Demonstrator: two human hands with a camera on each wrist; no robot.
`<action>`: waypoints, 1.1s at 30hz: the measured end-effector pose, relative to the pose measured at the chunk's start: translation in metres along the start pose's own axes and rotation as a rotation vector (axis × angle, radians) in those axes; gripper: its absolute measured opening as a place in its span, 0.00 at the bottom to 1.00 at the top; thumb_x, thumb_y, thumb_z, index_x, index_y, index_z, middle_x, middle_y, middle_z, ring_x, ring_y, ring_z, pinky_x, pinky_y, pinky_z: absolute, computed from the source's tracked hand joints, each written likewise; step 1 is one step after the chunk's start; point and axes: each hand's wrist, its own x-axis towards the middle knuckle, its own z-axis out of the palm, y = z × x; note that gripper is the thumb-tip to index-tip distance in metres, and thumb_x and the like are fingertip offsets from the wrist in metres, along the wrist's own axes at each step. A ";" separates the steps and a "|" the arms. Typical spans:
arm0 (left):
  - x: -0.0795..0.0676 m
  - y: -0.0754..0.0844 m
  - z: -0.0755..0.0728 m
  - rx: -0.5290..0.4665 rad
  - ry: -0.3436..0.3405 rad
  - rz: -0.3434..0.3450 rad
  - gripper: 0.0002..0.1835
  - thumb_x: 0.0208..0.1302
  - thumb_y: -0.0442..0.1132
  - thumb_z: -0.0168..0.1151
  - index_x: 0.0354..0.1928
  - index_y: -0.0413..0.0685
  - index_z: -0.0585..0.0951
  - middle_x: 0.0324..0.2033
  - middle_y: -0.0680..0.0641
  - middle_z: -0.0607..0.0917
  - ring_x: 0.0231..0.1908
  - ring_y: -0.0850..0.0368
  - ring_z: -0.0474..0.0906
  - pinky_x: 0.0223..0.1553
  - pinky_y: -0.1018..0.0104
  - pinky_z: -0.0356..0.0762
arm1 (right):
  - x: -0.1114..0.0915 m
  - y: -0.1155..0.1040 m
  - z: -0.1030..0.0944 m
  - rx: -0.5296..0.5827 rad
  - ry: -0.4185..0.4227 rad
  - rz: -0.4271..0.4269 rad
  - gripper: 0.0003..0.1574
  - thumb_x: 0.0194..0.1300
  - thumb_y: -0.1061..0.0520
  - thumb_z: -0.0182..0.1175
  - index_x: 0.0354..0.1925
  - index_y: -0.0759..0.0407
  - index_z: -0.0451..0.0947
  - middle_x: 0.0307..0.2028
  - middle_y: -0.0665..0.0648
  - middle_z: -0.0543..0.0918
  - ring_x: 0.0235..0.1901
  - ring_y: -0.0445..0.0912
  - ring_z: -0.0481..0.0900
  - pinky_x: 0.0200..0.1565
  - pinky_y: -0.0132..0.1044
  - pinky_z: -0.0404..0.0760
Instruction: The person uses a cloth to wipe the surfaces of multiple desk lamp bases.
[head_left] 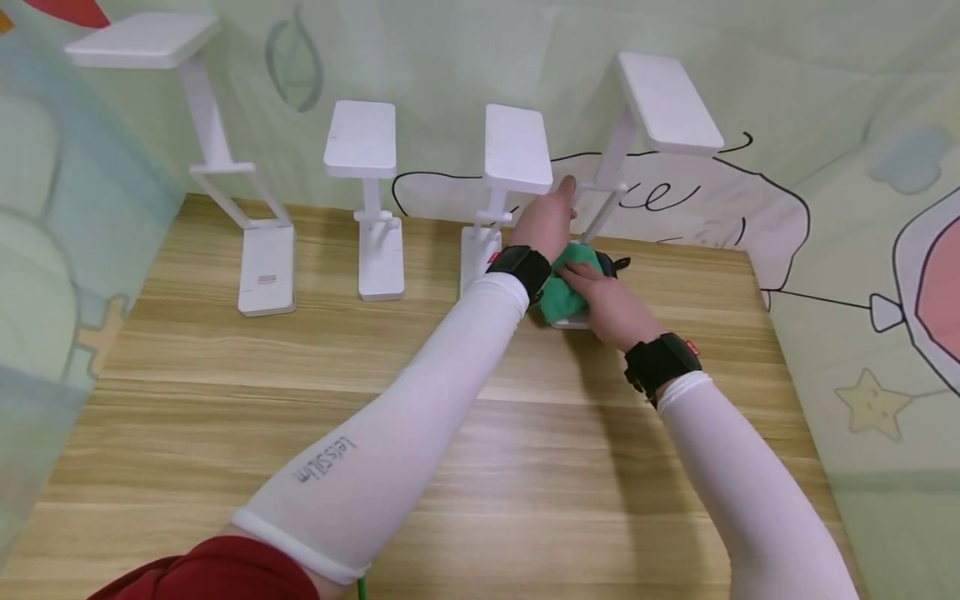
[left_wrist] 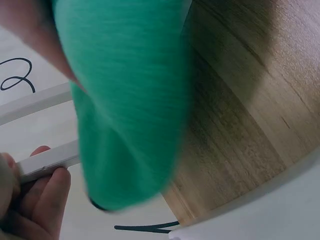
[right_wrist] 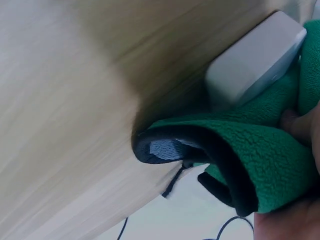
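Observation:
At the right end of a row stands a white folding desk lamp (head_left: 670,104). My left hand (head_left: 549,218) reaches to its stand; in the left wrist view the fingers (left_wrist: 52,192) pinch one thin white bar (left_wrist: 47,162) of it. A green cloth (head_left: 564,293) with black edging lies bunched over the lamp's base (right_wrist: 255,62). With my right hand (head_left: 617,307) I grip this cloth against the base, fingers sunk into its folds in the right wrist view. Much of the base is hidden beneath the cloth.
Three more white desk lamps stand along the back of the wooden table (head_left: 300,375): one at far left (head_left: 268,267), one left of centre (head_left: 381,258), and one (head_left: 517,146) close beside my left hand. A printed fabric wall (head_left: 465,50) rises behind them and at both sides.

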 end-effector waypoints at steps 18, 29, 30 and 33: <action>-0.002 0.002 0.001 -0.016 0.032 -0.006 0.24 0.76 0.33 0.50 0.70 0.50 0.63 0.44 0.53 0.85 0.41 0.61 0.80 0.40 0.68 0.78 | -0.055 -0.043 -0.004 -0.150 -0.142 0.049 0.38 0.64 0.75 0.49 0.72 0.66 0.60 0.70 0.69 0.63 0.66 0.64 0.60 0.47 0.53 0.82; -0.001 0.002 0.001 0.015 0.027 -0.004 0.23 0.76 0.34 0.51 0.69 0.49 0.64 0.46 0.54 0.85 0.41 0.62 0.81 0.41 0.68 0.79 | -0.018 -0.024 -0.003 -0.024 -0.083 -0.067 0.44 0.58 0.79 0.51 0.71 0.60 0.64 0.70 0.65 0.64 0.69 0.60 0.58 0.63 0.57 0.68; 0.000 0.002 0.001 0.019 0.030 0.001 0.23 0.76 0.35 0.52 0.69 0.49 0.64 0.45 0.54 0.85 0.41 0.62 0.81 0.41 0.68 0.79 | -0.014 -0.022 -0.003 -0.019 -0.075 -0.067 0.43 0.58 0.79 0.51 0.71 0.60 0.65 0.70 0.65 0.65 0.68 0.60 0.58 0.63 0.57 0.68; 0.001 0.000 0.002 0.026 0.038 0.015 0.23 0.75 0.34 0.52 0.69 0.48 0.64 0.44 0.54 0.85 0.40 0.62 0.81 0.40 0.68 0.79 | -0.001 -0.014 -0.002 -0.007 -0.047 -0.047 0.39 0.61 0.77 0.50 0.70 0.61 0.66 0.70 0.64 0.65 0.67 0.60 0.61 0.64 0.57 0.67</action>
